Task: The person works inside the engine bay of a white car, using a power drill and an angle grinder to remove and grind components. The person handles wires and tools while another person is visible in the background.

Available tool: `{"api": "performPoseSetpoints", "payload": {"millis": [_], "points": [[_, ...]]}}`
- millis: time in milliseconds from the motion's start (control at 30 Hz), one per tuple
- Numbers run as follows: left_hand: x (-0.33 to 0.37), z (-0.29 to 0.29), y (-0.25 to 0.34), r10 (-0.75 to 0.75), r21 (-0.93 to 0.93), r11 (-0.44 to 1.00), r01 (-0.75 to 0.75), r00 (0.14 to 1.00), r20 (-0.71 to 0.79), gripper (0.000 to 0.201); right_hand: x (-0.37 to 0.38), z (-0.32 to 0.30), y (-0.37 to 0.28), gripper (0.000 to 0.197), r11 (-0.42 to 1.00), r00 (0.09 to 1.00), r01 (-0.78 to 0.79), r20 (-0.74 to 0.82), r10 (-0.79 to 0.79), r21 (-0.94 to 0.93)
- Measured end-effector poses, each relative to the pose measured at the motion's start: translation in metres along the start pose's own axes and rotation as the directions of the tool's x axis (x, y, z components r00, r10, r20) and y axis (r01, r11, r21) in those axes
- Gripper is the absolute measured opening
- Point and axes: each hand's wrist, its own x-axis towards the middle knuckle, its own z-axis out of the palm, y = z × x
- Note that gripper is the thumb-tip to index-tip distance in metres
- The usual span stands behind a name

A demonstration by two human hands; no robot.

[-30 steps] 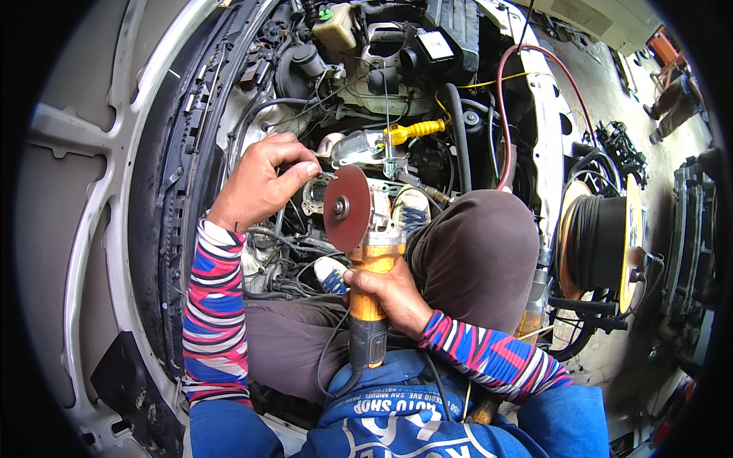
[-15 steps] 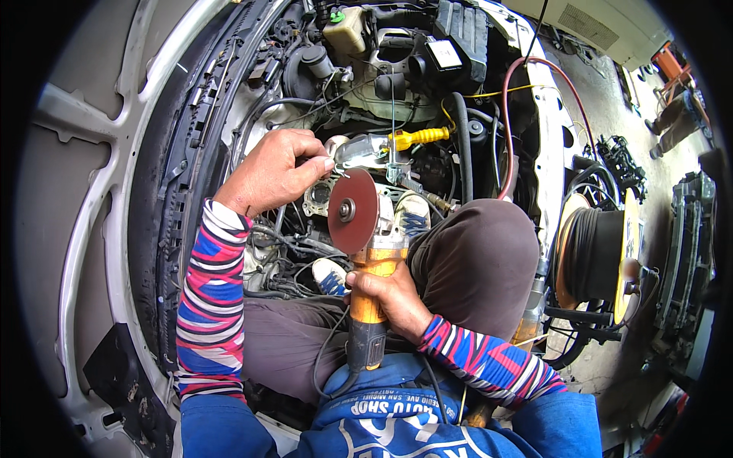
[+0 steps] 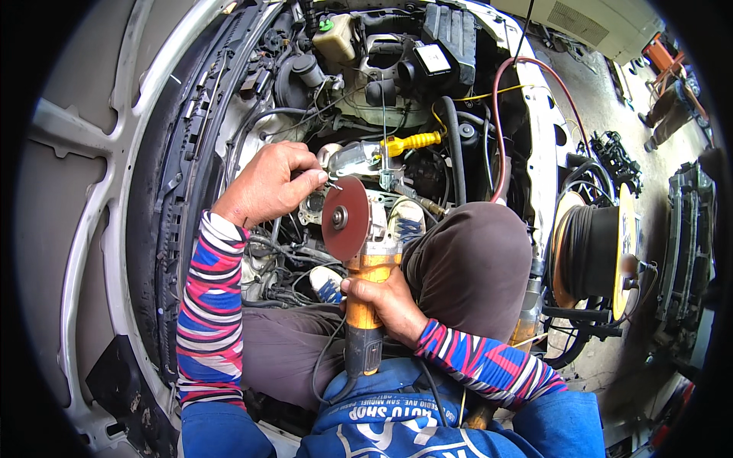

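Note:
My right hand (image 3: pixel 386 302) is wrapped round the body of a yellow and black angle grinder (image 3: pixel 364 336), which stands upright against my lap. Its reddish-brown disc (image 3: pixel 345 229) faces left. Just left of the disc's top edge, my left hand (image 3: pixel 267 183) pinches a small, thin metal piece (image 3: pixel 334 185) between thumb and fingers. The piece's tip is close to the disc; whether they touch I cannot tell. Most of the piece is hidden by the fingers. Behind the disc lies a yellow-handled work lamp (image 3: pixel 412 143) with a clear head, over the engine bay.
I sit over the open engine bay, shoes among hoses and cables. A white-capped reservoir (image 3: pixel 334 40) and black air-filter box (image 3: pixel 450 34) stand at the far side. Right are a red hose (image 3: pixel 500 91), a cable reel (image 3: pixel 592 248), and a person's legs (image 3: pixel 668 113).
The whole view has shifted slightly. My left hand with the metal piece sits a little lower beside the disc; the right hand keeps its hold on the grinder.

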Motion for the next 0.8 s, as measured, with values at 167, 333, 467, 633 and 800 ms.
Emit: {"api": "performPoseSetpoints", "payload": {"millis": [167,333,467,633,800], "points": [[0.0001,0.0005,0.0004,0.007,-0.017,1.0,-0.007,1.0,-0.019,0.019,0.0002,0.001,-0.0005,0.037,1.0,1.0,0.01,0.001,-0.01,0.003],[0.0007,-0.0013,0.0015,-0.017,-0.025,1.0,0.017,1.0,-0.006,0.019,0.0005,0.001,-0.0001,0.037,1.0,1.0,0.02,-0.011,-0.02,-0.008],[0.0019,-0.0023,0.0027,-0.042,-0.023,0.999,0.043,0.999,0.022,0.019,0.0004,0.0006,0.0014,0.039,1.0,1.0,-0.007,-0.026,0.006,-0.028],[0.0021,-0.0035,0.0041,-0.041,-0.018,0.999,0.042,0.999,0.031,0.018,0.0018,0.0,0.0052,0.041,0.999,0.999,0.037,-0.016,-0.037,-0.003],[0.0025,-0.0045,0.0043,-0.012,-0.005,1.0,0.013,1.0,0.027,0.019,0.0025,-0.0007,0.0065,0.043,0.999,1.0,0.029,-0.009,-0.029,-0.019]]}}
